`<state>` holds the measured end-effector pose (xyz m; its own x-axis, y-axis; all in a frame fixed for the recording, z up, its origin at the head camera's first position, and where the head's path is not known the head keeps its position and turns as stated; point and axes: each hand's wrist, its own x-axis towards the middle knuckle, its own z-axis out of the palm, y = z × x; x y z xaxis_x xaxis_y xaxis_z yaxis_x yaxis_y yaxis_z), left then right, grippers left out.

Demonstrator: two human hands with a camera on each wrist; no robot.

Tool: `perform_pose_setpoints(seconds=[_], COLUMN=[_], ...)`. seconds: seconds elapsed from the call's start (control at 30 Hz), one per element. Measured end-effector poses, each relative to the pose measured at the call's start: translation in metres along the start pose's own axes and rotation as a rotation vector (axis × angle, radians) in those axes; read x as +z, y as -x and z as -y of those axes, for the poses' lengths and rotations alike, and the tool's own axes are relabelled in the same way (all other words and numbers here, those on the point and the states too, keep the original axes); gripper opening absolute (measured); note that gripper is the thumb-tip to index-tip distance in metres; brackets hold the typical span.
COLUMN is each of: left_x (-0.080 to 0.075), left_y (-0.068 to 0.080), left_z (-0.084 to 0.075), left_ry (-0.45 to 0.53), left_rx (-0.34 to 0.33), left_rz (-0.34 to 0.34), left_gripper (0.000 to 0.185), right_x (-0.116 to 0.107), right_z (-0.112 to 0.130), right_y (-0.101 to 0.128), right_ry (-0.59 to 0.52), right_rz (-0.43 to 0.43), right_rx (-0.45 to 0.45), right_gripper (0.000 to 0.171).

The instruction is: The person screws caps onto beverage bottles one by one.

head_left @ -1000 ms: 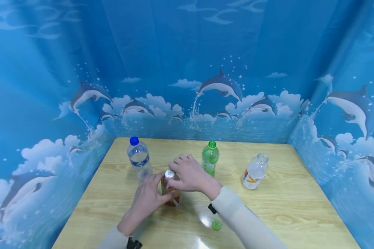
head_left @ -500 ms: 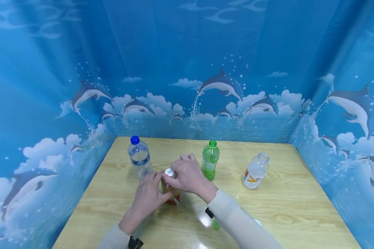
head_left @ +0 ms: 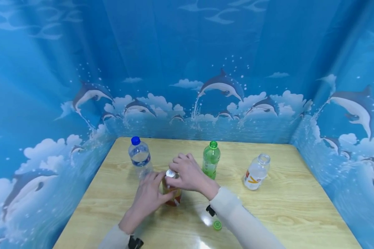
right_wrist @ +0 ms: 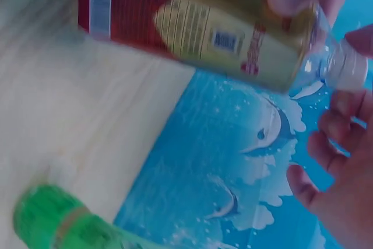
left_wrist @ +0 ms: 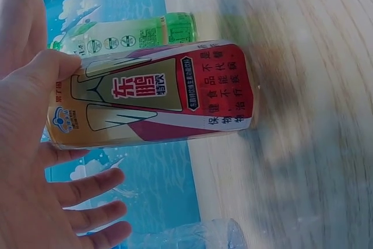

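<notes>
Blue dolphin-printed curtains (head_left: 187, 69) walled in the pale wooden worktop (head_left: 293, 204) on three sides. Four bottles stood on it, and one loose green cap (head_left: 217, 225) lay near my right sleeve.

My left hand (head_left: 149, 197) had its grip wrapped around the body of the tea bottle (head_left: 171, 190), thumb on one side and fingers on the other, as the left wrist view (left_wrist: 35, 161) showed. That bottle (left_wrist: 151, 94), with its red and gold label, stood at the middle of the worktop, its base on the wood; amber drink filled it up to the shoulder. My right hand (head_left: 188, 173) curled over the top, its grip pinching the white cap (head_left: 170, 173) on the neck (right_wrist: 347, 65).

Behind and to the left stood one clear bottle with a blue cap (head_left: 139, 157), water visible inside. Just right of my right hand stood one green bottle (head_left: 210, 159), capped in green. Further right, well apart, one clear uncapped bottle (head_left: 256, 172) with an orange-marked label stood open-mouthed; whether it held anything I could not tell.
</notes>
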<state>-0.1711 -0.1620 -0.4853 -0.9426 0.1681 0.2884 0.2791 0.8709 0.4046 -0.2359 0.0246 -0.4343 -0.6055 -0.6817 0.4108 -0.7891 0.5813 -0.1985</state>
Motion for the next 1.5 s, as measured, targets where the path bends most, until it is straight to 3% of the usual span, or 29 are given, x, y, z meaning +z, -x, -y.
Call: perform_pose_setpoints(seconds=[0.23,0.33,0.43,0.6,0.7,0.87,1.13,1.33,1.5], left_x=[0.005,0.006,0.006,0.005,0.005,0.004,0.006,0.008,0.009], left_y=[0.000,0.000,0.000,-0.003,-0.004,-0.005,-0.011,-0.020,-0.031], left_z=[-0.001,-0.001,-0.002,-0.004,-0.005,-0.007,-0.004,-0.006,-0.004], left_ry=[0.025,0.023,0.015,-0.001,-0.010,0.001,0.004,0.055,0.077], left_rx=[0.002,0.003,0.006,0.009,0.007,-0.004,0.001,0.029,0.036], left_rz=[-0.028,-0.027,-0.023,-0.005,0.003,0.015,0.022,-0.011,-0.028], left_gripper=[0.070,0.070,0.070,0.070,0.069,0.071,0.077,0.070,0.061], right_x=[0.011,0.006,-0.004,-0.009,-0.006,0.001,0.005,-0.002,-0.009], right_z=[0.006,0.005,0.001,-0.004,-0.003,0.000,0.001,-0.007,-0.014], right_y=[0.003,0.005,0.007,0.008,0.008,0.012,0.018,0.019,0.020], right_ry=[0.064,0.125,0.139,-0.006,-0.063,-0.063,-0.046,-0.015,0.040], right_rz=[-0.186,-0.159,-0.062,0.032,0.006,-0.062,-0.041,-0.027,-0.067], right_rx=[0.063,0.045,0.019,0.009,0.036,0.104,0.185,0.177,0.155], right_gripper=[0.043,0.045,0.040,0.034,0.034,0.033,0.033,0.028,0.027])
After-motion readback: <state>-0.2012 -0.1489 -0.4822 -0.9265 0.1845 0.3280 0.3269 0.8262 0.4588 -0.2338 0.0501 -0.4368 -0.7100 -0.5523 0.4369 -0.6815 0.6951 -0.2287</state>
